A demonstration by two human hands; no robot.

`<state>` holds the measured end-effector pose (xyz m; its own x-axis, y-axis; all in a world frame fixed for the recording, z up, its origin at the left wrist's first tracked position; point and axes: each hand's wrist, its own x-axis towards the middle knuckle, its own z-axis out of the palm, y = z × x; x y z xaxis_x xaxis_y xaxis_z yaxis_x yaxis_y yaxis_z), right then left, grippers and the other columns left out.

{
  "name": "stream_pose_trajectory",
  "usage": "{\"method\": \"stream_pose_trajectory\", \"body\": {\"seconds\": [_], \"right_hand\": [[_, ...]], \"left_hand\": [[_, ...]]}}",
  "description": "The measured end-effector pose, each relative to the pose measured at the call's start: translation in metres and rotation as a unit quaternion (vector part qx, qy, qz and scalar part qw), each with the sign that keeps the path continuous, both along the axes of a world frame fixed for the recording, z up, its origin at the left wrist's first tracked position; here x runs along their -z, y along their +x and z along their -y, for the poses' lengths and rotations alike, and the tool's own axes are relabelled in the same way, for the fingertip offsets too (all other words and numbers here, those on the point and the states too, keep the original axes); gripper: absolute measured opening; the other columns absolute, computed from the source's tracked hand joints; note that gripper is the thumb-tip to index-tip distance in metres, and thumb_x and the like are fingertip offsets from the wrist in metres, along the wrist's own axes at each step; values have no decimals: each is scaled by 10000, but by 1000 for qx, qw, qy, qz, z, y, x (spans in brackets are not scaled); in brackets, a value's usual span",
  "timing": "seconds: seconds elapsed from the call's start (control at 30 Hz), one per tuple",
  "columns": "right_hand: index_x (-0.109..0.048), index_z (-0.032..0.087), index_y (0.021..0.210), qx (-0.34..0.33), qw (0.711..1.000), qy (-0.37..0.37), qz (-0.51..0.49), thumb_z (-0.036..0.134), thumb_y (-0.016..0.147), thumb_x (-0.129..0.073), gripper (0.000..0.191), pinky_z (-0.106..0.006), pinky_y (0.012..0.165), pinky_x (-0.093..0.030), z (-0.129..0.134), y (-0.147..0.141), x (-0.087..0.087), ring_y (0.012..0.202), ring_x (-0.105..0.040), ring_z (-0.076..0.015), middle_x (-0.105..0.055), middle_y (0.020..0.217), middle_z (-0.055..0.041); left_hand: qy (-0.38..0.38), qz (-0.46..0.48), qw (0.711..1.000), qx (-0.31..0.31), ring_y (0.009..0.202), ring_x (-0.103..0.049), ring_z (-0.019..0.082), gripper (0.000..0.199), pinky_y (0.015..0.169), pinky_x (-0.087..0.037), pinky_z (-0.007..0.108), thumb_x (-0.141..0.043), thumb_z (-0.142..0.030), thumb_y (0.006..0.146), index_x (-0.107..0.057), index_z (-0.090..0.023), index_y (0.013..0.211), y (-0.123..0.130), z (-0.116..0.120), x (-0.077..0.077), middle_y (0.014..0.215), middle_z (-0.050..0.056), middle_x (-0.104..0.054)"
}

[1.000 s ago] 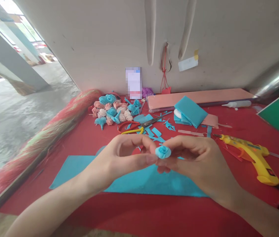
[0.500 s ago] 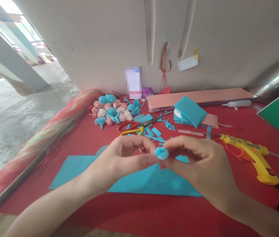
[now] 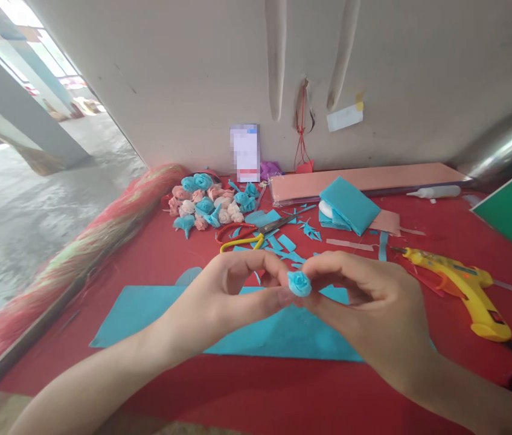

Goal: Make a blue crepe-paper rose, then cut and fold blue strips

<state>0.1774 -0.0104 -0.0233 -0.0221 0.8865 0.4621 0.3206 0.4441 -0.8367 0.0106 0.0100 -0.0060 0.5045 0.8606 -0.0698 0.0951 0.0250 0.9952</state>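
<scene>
A small blue crepe-paper rose is pinched between both hands, its spiral of petals facing up toward me. My left hand grips it from the left with thumb and fingertips. From the right, my right hand holds it the same way, and the flower's base is hidden by fingers. Beneath the hands lies a long sheet of blue crepe paper. Just beyond them, scissors with red and yellow handles rest among blue paper scraps.
Finished blue, pink and white paper flowers are heaped at back left. A yellow glue gun lies at right on the red table. Folded blue paper, a pink paper pack and a phone are at the back.
The rose has shifted slightly right and tipped, so more of its spiral shows. Both hands still grip it, with the right fingers moved a little.
</scene>
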Motion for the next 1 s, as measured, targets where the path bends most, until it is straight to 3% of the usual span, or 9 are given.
{"method": "stream_pose_trajectory", "body": {"seconds": [0.2,0.47,0.67,0.83,1.0], "right_hand": [[-634,228,661,-14,999,19,23,174,733,-708,117,-169,505,-525,0,2,3,524,-644,-99,-707,631,52],[-610,209,707,-56,993,99,-4,203,790,-681,110,-125,576,-523,-2,4,10,601,-653,-76,-704,664,40],[-612,220,776,-84,983,165,0,149,818,-644,89,-143,656,-544,-4,8,14,695,-687,-97,-727,746,11],[-601,210,845,-87,973,211,47,106,841,-606,104,-131,691,-540,-6,15,16,797,-694,-96,-741,845,-24],[-608,194,868,-93,963,237,88,64,849,-576,134,-110,723,-535,-5,18,12,866,-688,-87,-746,890,-46]], "left_hand": [[34,1,999,22,754,-513,114,69,710,-416,222,-661,-242,799,-641,-188,762,-1,0,1,766,-27,-624],[101,-27,993,48,729,-479,94,69,702,-407,219,-686,-174,774,-642,-214,739,-4,2,1,724,-47,-523],[178,-51,982,34,757,-507,101,118,710,-428,227,-665,-126,777,-646,-242,773,-3,7,1,745,-43,-515],[244,-64,966,59,775,-519,98,202,706,-442,216,-600,-29,762,-616,-228,786,-3,9,-1,794,-45,-556],[289,-67,955,19,756,-511,113,150,715,-442,248,-536,-64,801,-568,-211,796,-6,12,-4,774,-27,-558]]}}
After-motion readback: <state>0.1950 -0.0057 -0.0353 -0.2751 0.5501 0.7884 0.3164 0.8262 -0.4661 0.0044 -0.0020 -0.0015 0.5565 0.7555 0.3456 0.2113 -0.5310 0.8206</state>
